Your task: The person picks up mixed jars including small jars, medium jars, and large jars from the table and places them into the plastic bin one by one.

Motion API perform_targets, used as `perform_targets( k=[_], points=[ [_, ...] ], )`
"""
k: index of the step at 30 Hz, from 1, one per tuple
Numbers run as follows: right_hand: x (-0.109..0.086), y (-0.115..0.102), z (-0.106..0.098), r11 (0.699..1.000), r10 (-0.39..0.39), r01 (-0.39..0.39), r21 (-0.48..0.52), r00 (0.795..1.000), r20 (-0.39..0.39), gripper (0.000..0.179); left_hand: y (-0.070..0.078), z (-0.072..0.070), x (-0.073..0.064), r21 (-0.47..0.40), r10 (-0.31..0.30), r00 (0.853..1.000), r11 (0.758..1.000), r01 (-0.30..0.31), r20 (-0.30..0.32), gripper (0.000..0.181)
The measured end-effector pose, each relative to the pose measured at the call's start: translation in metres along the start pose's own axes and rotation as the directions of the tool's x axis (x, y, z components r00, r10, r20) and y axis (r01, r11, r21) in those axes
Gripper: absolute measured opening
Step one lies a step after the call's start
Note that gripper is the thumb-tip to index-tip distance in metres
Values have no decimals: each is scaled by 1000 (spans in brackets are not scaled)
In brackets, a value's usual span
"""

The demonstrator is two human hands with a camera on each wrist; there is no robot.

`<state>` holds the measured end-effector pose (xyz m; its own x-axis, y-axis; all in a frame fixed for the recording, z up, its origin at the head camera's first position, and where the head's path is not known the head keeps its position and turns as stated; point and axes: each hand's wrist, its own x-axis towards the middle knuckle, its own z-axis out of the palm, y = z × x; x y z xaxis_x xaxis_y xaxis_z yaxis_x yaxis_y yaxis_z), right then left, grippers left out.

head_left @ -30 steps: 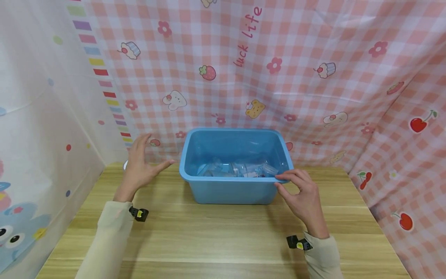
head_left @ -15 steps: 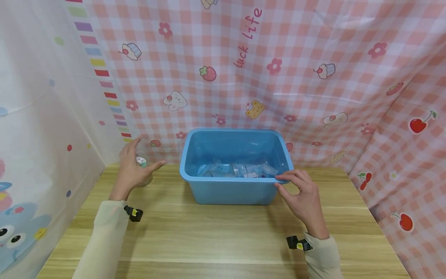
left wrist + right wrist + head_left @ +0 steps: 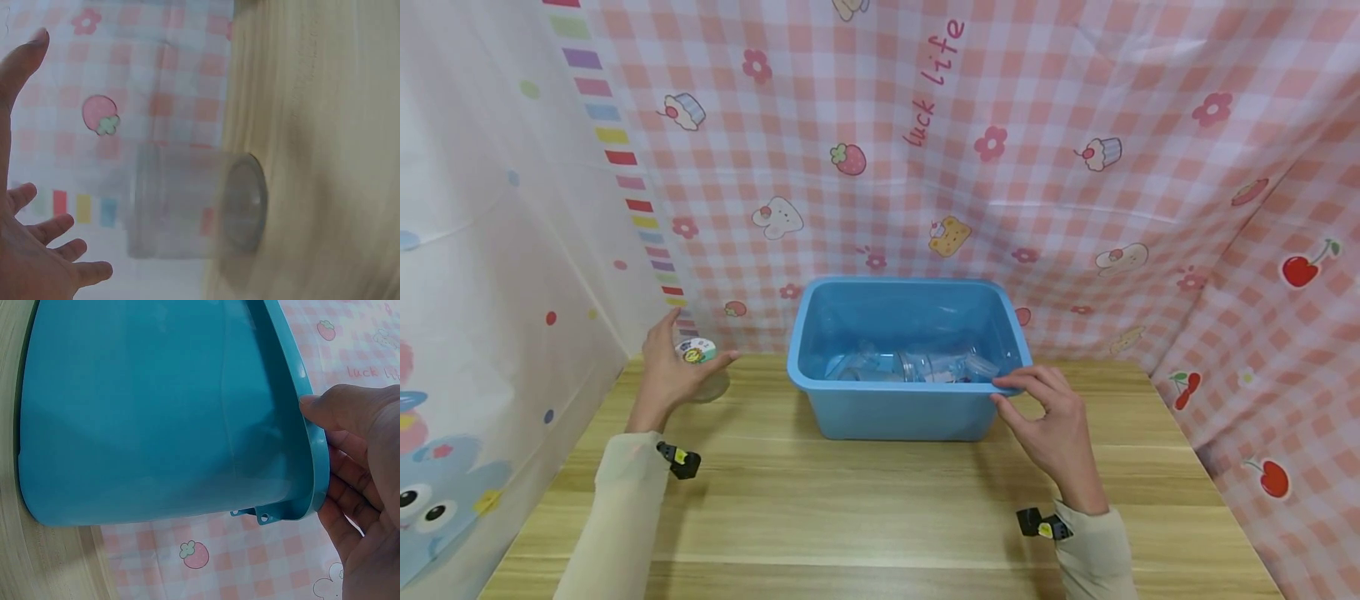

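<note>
At the left of the table, a clear plastic jar (image 3: 707,388) stands with a printed white and green lid (image 3: 697,349). My left hand (image 3: 662,372) is around its near left side in the head view, thumb and fingers spread wide. In the left wrist view a gap shows between the jar (image 3: 181,203) and the fingers (image 3: 53,228). My right hand (image 3: 1051,417) pinches the front right corner of a blue plastic bin (image 3: 902,412), its thumb (image 3: 319,409) on the rim. Several clear jars (image 3: 917,367) lie inside the bin; the front wall partly hides them.
The wooden table (image 3: 850,517) runs up to a pink checked cloth (image 3: 880,192) hanging behind the bin. A white printed cloth (image 3: 497,250) borders the left side, and more checked cloth (image 3: 1285,375) hangs at the right.
My left hand has moved left and slightly toward me, with fingers still spread; the jar's lid shows more from behind it. The right hand and the bin have stayed put.
</note>
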<state>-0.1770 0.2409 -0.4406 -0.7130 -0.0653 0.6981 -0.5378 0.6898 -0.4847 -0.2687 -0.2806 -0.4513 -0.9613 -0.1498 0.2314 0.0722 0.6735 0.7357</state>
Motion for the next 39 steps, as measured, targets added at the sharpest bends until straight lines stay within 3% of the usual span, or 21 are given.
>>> perform_targets(
  k=[7, 13, 22, 26, 32, 39],
  points=[
    [-1, 2, 1, 1000, -1, 1, 11, 1000, -5, 21, -18, 4, -3, -78, -94, 995, 992, 95, 15, 130],
    [-1, 1, 1, 1000, 3, -3, 11, 1000, -7, 21, -31, 7, -3, -142, -105, 994, 984, 107, 22, 128],
    [-1, 1, 1, 1000, 5, -5, 10, 1000, -7, 21, -49, 10, -3, -267, -174, 977, 942, 202, 123, 130],
    [0, 1, 1, 1000, -5, 5, 15, 1000, -10, 21, -61, 11, -2, -283, -204, 964, 927, 246, 171, 127],
    [0, 0, 1, 1000, -7, 8, 19, 1000, -9, 21, -73, 11, -3, -299, -181, 961, 924, 239, 207, 121],
    [0, -1, 1, 1000, 0, 0, 17, 1000, -8, 21, -76, 15, -5, -288, -230, 956, 917, 275, 182, 115]
  ],
)
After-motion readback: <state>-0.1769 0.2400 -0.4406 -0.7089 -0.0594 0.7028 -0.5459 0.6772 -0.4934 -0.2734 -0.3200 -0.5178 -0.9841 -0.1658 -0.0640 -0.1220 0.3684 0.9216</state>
